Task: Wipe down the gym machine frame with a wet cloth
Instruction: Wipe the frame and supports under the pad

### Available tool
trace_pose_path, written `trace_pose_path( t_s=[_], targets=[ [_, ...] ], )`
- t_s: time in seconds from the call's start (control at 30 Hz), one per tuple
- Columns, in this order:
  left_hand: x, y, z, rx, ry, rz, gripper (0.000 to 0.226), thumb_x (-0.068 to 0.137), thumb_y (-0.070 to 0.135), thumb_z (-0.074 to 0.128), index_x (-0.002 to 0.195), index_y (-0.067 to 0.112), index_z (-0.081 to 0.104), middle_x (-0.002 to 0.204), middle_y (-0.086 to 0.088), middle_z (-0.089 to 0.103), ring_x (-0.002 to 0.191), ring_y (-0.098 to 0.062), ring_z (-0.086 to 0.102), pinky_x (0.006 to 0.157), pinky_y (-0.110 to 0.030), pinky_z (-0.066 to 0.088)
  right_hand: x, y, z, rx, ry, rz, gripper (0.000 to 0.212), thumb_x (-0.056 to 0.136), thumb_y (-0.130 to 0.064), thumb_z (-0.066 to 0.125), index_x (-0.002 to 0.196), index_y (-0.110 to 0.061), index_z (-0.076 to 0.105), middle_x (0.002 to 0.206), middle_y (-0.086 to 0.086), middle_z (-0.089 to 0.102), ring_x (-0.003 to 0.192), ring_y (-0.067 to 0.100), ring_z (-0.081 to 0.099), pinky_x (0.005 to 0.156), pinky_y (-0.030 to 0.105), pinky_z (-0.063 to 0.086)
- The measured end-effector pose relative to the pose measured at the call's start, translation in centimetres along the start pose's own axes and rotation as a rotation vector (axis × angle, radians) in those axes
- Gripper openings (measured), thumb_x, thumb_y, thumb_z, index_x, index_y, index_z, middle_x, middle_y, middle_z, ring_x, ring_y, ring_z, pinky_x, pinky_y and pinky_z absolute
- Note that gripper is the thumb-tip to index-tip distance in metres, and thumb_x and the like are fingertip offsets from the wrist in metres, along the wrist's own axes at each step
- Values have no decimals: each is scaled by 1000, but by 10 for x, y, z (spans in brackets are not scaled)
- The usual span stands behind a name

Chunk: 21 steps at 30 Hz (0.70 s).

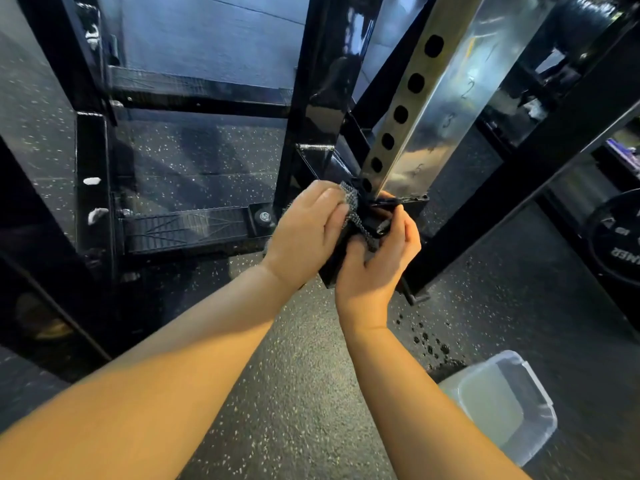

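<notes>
The black gym machine frame (pixel 320 98) fills the upper view, with a chrome adjustment post (pixel 415 126) full of holes rising from a black sleeve. A dark grey textured cloth (pixel 356 216) is bunched at the base of that post. My left hand (pixel 304 233) holds the cloth with curled fingers against the sleeve. My right hand (pixel 381 258) pinches the cloth's lower part from the right side, fingers curled near the sleeve's edge.
A clear plastic tub of water (pixel 498 403) stands on the speckled rubber floor at the lower right, with dark wet drops (pixel 429 341) beside it. A black weight plate (pixel 620 244) sits at the right edge. A ribbed footplate (pixel 187 228) lies left of my hands.
</notes>
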<state>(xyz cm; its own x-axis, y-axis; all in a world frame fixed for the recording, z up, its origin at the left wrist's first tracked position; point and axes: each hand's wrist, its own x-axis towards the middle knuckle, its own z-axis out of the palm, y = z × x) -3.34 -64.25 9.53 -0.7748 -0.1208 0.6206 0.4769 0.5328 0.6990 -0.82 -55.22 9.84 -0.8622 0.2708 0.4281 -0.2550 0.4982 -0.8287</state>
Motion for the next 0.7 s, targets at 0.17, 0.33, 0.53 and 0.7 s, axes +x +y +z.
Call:
trace_pose_path(
  t_s=[0.17, 0.33, 0.53, 0.7],
  targets=[
    [0, 18, 6, -282, 110, -558, 18, 98, 17, 44, 86, 11, 57, 83, -7, 54, 78, -13, 47, 70, -17, 36, -5, -13, -2, -55, 21, -120, 52, 83, -10, 53, 133, 2, 45, 132, 16, 41, 118, 15, 37, 103, 7, 24],
    [-23, 22, 2, -513, 65, -879, 28, 101, 21, 36, 85, 8, 54, 79, 0, 54, 74, -5, 50, 73, -23, 39, 2, -15, 0, -108, 56, -324, 46, 80, -11, 54, 124, 3, 53, 128, 4, 39, 117, 12, 38, 105, 31, 37],
    [-38, 28, 14, -349, 95, -686, 38, 101, 27, 35, 119, 0, 55, 123, -9, 55, 118, -17, 46, 105, -35, 34, 5, -1, 3, -88, 56, -224, 57, 80, -10, 50, 135, 3, 42, 138, 11, 38, 127, 22, 39, 105, 47, 39],
    [-26, 15, 13, -319, -40, -701, 28, 103, 29, 27, 101, 24, 54, 108, 12, 52, 107, 5, 45, 106, -35, 25, 9, 3, 1, -80, 72, -213, 55, 82, -12, 50, 135, 3, 43, 138, 14, 40, 128, 22, 41, 100, 46, 44]
  ],
)
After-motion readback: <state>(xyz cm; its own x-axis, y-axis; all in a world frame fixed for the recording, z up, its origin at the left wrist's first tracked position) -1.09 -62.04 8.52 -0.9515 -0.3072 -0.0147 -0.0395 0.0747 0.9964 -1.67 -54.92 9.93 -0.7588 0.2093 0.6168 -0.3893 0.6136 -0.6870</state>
